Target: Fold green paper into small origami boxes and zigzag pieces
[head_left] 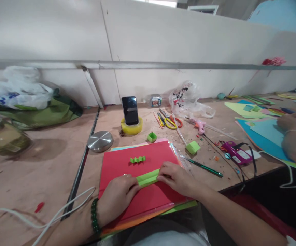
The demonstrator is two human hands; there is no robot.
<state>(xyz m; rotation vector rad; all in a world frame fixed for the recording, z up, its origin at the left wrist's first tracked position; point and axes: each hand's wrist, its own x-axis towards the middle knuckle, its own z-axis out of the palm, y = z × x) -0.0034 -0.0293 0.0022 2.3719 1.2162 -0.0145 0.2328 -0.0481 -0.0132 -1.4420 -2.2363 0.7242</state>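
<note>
A light green paper strip [148, 178] with a lengthwise crease lies over the red sheet [137, 208]. At its left end my left hand [118, 194], with a ring and a dark green bead bracelet, grips it between thumb and fingers. My right hand [174, 177] pinches the other end. Just above the strip rests a small zigzag-folded green strip [138, 160]. Beyond the red sheet stand a small open green paper box [152, 137] and a second green paper piece [193, 147] by a clear stick.
A phone [130, 111] leans in a yellow tape roll [131, 128]; a metal lid [100, 141] sits left. Scissors [170, 123], a pink glue gun [200, 127], a green pen [205, 168] and a purple device [237, 153] lie right. Another person's hands [295, 136] rest on blue paper.
</note>
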